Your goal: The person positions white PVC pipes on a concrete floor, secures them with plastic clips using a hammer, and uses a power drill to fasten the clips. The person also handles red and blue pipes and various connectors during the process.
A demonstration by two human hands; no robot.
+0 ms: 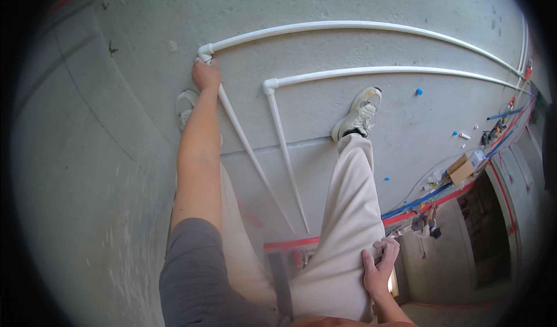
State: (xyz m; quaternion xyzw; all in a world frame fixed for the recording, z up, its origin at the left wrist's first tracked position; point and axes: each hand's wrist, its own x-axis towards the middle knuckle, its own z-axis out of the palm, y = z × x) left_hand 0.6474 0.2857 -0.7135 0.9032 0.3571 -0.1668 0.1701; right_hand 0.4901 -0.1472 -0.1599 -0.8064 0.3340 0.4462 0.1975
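Observation:
Two white plastic pipe runs lie on the concrete floor, each bent at a corner by an elbow fitting. With my left arm stretched forward, my left hand is closed around the outer pipe just below its elbow fitting. The inner pipe, with its own elbow fitting, lies to the right of that hand, between my feet. My right hand rests on my right thigh, its fingers somewhat bent and apart, with nothing seen in it.
My right shoe stands near the inner pipe. Small blue caps are scattered on the floor. At the right are an open cardboard box, blue pipes and red lines. Another person is crouched farther off, at the lower right.

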